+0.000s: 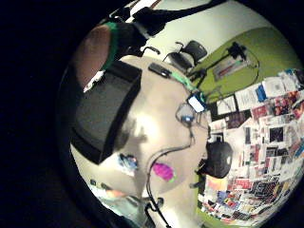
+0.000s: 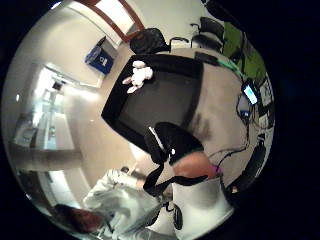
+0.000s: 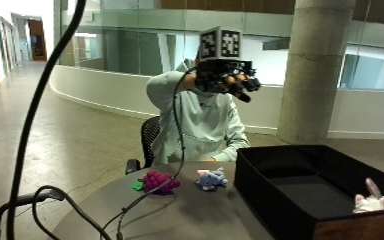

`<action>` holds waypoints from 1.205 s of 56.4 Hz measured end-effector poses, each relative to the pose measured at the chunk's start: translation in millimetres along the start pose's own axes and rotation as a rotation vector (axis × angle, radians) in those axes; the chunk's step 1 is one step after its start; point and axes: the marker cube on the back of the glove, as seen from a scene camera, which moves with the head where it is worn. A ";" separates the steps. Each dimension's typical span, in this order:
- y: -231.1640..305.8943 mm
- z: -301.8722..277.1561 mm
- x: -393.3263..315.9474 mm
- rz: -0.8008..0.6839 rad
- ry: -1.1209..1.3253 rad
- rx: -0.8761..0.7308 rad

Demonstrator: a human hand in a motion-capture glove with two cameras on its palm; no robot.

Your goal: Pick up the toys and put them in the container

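Well below the raised gloved hand (image 3: 228,80): toys on table.
Fingers loosely curled, holding nothing; purple toy (image 3: 159,181) and blue toy (image 3: 211,179) beside black container (image 3: 278,200).

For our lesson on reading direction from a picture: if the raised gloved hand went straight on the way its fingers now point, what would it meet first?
Probably nothing. In the outside view the gloved right hand is raised high above the table, fingers pointing out over the black container. That line looks free, though depth is unclear.

Concrete pillar (image 3: 316,70) behind table (image 3: 198,210); office chair (image 1: 190,53) nearby; papers (image 1: 266,142) cover wall.
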 end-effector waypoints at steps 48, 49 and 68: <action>205.9 282.3 121.1 0.112 0.058 -0.185; 205.9 283.3 120.6 0.102 0.078 -0.152; 188.5 283.0 116.0 0.045 -0.029 -0.145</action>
